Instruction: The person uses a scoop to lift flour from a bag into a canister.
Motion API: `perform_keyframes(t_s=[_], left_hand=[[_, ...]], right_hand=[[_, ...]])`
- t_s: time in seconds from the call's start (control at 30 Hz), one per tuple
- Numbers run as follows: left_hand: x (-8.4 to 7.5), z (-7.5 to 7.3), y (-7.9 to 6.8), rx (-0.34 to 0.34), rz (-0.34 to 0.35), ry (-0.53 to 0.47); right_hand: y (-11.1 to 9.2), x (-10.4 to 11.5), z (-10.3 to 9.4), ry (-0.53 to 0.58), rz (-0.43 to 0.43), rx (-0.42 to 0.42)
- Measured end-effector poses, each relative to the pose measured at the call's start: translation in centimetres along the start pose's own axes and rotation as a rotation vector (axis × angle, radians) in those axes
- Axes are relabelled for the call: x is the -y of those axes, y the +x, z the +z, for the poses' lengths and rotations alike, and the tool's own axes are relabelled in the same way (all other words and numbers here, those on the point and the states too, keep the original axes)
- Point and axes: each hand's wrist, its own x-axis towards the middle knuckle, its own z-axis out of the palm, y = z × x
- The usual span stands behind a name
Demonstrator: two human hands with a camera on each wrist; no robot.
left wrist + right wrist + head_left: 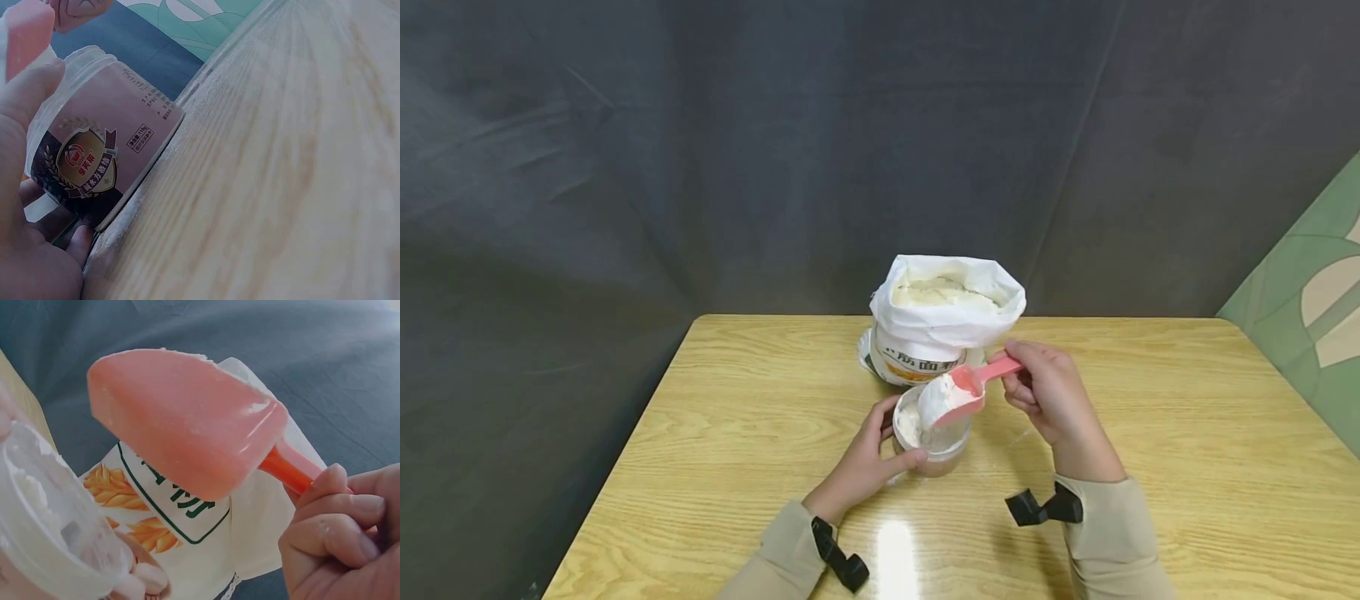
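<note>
Head view: powder [937, 403] sits in the scoop [967, 408] over the jar [944, 467]; I'd tip it slowly, low and centred, to limit spill. Left wrist: my left hand [11, 206] grips the jar's side, base on the table [250, 187]. Right wrist: my right hand [344, 534] pinches the scoop's handle, bowl out ahead, jar off left.

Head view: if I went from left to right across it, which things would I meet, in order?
Left hand → jar → right hand → green patterned panel.
</note>
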Motion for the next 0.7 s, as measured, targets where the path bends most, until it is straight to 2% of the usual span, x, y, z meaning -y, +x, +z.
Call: perform_keyframes(t_s=[0.4,0.53,0.7], left_hand=[[0.06,0.04,0.04,-0.007,0.004,0.003],[0.07,0.06,0.04,-0.016,0.009,0.013],[0.13,0.10,0.11,-0.024,0.016,0.017]], right_hand=[[-0.10,0.43,0.46,-0.317,0.085,-0.111],[-0.02,0.25,0.59,-0.404,0.085,-0.110],[0.10,0.10,0.75,-0.461,0.104,-0.103]])
